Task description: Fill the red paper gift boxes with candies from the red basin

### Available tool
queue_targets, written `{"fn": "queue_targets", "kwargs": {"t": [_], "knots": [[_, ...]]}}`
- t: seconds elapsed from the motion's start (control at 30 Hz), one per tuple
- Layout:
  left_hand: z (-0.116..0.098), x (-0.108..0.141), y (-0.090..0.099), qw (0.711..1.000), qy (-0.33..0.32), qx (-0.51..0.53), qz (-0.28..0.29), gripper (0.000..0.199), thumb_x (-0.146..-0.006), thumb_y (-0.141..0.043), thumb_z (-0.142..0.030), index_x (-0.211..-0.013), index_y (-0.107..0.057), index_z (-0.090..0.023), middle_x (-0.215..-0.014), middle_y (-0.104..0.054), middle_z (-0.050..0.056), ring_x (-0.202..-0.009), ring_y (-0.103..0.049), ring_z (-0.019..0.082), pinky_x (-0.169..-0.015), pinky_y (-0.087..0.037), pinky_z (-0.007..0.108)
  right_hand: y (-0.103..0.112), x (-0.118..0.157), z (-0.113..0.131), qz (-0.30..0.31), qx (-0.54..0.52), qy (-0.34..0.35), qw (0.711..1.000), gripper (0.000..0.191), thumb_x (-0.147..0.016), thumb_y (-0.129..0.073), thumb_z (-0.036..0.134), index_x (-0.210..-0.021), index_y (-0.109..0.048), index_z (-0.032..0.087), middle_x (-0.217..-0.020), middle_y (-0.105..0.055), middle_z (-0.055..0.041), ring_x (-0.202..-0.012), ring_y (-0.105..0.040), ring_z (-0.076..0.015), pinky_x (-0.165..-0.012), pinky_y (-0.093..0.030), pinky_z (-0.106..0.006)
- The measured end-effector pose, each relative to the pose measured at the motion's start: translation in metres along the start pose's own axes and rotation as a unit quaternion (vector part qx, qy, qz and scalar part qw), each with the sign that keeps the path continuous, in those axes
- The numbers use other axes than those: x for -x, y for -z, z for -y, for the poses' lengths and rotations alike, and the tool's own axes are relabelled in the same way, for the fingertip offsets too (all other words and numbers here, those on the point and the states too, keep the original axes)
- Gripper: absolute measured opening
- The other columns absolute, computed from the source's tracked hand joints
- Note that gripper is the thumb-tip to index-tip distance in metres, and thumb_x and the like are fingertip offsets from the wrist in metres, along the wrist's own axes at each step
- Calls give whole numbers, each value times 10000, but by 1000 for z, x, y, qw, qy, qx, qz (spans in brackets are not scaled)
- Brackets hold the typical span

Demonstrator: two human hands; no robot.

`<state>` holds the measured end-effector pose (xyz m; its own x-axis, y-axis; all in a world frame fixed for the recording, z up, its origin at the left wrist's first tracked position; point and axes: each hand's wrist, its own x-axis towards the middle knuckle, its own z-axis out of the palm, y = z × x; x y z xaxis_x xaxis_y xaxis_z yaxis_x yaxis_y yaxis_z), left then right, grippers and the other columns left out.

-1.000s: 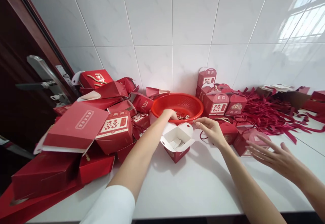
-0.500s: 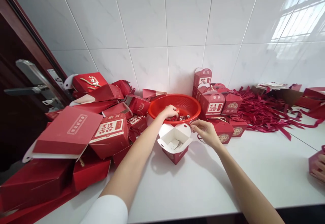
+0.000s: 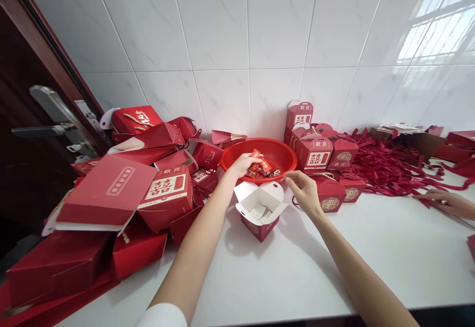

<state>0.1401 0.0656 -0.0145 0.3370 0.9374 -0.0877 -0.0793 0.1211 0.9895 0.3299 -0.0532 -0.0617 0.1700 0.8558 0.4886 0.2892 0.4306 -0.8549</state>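
My left hand [image 3: 244, 164] is closed on red wrapped candies [image 3: 264, 164] above the near part of a red plastic basket [image 3: 285, 153]. More wrapped sweets lie in the basket beneath it. Just in front of the basket, an open red box [image 3: 261, 229] stands on the white table, its white flaps spread and its white inside visible. My right hand [image 3: 301, 188] is at the right of the box's flaps, thumb and fingertips close to the basket's rim. Whether anything is between those fingertips is too small to tell.
Red boxes [image 3: 163, 191] are heaped at the left, beside a door handle [image 3: 55, 114]. Closed boxes [image 3: 317, 153] stand right of the basket, near a pile of red ribbons [image 3: 386, 168]. Another person's hand [image 3: 447, 202] touches a ribbon at the right.
My left hand has come up slightly with red candies now showing in its fingers. The other person's hand now reaches the ribbons. The view has shifted a little.
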Motion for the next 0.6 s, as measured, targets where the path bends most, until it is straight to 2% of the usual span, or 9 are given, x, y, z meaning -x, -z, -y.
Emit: {"fn": "queue_targets", "kwargs": {"t": [0.1, 0.27, 0.33, 0.47, 0.6], "knots": [[2, 2, 0, 1000, 2, 25, 8, 193, -664, -814, -66, -763, -663, -134, -683, -720, 42, -626, -684, 168, -693, -568, 308, -10, -17, 5, -18, 38, 20, 999, 251, -847, -578, 421, -933, -660, 200, -947, -745, -100, -890, -701, -246, -846, -560, -389], [-1, 7, -1, 998, -3, 54, 38, 163, -716, -800, -178, -746, -643, -147, -663, -675, 18, -594, -648, 143, -614, -535, 266, -34, -55, 12, 76, 142, -26, 987, 321, -863, -602, 376, -1141, -633, 217, -1041, -746, -81, -918, -708, -231, -845, -545, -373], [-1, 7, -1, 997, -13, 63, 47, 164, -731, -772, -187, -708, -612, -157, -623, -627, -10, -551, -608, 120, -569, -506, 240, -43, -66, 12, 97, 165, -43, 981, 290, -821, -669, 356, -1085, -659, 237, -994, -760, -55, -909, -713, -243, -825, -536, -376], [2, 5, 0, 996, -28, 71, 48, 169, -695, -718, -81, -673, -569, -158, -602, -579, -33, -523, -560, 85, -533, -459, 199, -51, -75, 11, 112, 204, -82, 969, 198, -807, -683, 353, -973, -686, 246, -986, -770, -48, -958, -711, -278, -812, -513, -392], [7, 3, 1, 996, -25, 67, 46, 194, -682, -740, -47, -802, -629, -151, -677, -638, -6, -552, -589, 101, -574, -492, 229, -53, -73, 13, 122, 210, -100, 965, 298, -831, -670, 469, -1032, -673, 250, -1022, -767, -54, -971, -713, -273, -803, -504, -382]]}}
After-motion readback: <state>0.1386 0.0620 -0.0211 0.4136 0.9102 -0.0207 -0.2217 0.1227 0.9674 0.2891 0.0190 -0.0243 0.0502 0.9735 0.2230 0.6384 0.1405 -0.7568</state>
